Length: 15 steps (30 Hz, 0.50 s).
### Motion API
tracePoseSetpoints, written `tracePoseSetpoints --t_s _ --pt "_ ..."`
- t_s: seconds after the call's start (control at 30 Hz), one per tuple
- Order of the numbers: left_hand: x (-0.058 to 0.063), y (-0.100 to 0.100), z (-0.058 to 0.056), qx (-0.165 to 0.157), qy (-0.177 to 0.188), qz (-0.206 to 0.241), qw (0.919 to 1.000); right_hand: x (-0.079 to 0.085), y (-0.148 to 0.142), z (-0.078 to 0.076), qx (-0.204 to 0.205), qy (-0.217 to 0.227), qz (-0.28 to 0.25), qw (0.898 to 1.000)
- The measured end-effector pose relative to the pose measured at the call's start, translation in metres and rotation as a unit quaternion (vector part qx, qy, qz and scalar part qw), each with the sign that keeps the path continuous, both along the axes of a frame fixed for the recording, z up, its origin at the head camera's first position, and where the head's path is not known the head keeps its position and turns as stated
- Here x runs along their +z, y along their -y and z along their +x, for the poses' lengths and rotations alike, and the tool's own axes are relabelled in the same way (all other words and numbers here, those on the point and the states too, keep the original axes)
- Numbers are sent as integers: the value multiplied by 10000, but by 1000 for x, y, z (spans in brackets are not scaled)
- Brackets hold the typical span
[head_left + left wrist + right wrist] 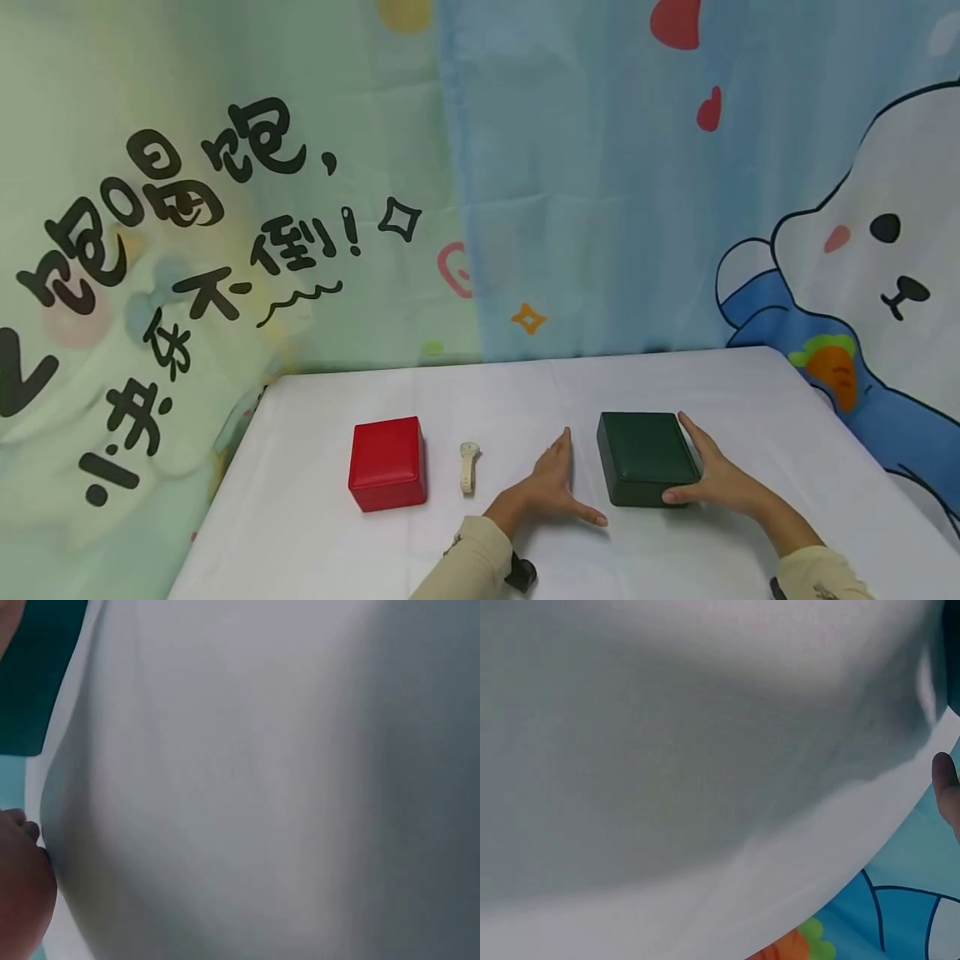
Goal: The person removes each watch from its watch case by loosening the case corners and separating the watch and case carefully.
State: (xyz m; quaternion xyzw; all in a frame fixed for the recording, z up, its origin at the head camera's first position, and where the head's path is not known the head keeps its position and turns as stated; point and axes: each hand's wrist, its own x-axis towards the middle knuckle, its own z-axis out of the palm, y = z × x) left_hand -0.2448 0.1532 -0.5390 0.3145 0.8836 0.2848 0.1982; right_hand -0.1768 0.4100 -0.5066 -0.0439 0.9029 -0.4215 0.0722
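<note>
A dark green, square box (pixel 643 450) with rounded corners sits on the white-covered table. At its right side is my right hand (pixel 716 479), fingers extended along the edge and thumb by the front right corner. My left hand (pixel 551 483) is spread to the left of the box, apart from it, thumb pointing right and holding nothing. In the left wrist view, part of the green box (pixel 37 682) shows at the upper left, above part of my left hand (pixel 22 892). The right wrist view catches only a fingertip of the right hand (pixel 948 791) below the box's dark edge (pixel 952 656).
To the left stands a red box (pixel 386 462) of similar shape. A cream wristwatch (pixel 468 468) lies between it and my left hand. The white tablecloth (pixel 300 517) reaches back to a printed curtain (pixel 570 250) with a cartoon bear at the right.
</note>
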Motion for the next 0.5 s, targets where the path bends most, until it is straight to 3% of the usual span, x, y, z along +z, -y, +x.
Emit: tracePoseSetpoints --t_s 0.2,0.37,0.5 --pt "-6 -17 5 149 17 146 9998 -5 2 5 102 -68 -242 9996" --pt "-10 -31 7 97 -601 -324 9976 -1 3 6 100 -60 -248 9996" --pt "-8 -38 4 233 -1064 -581 9924 6 4 3 51 -136 -80 9999"
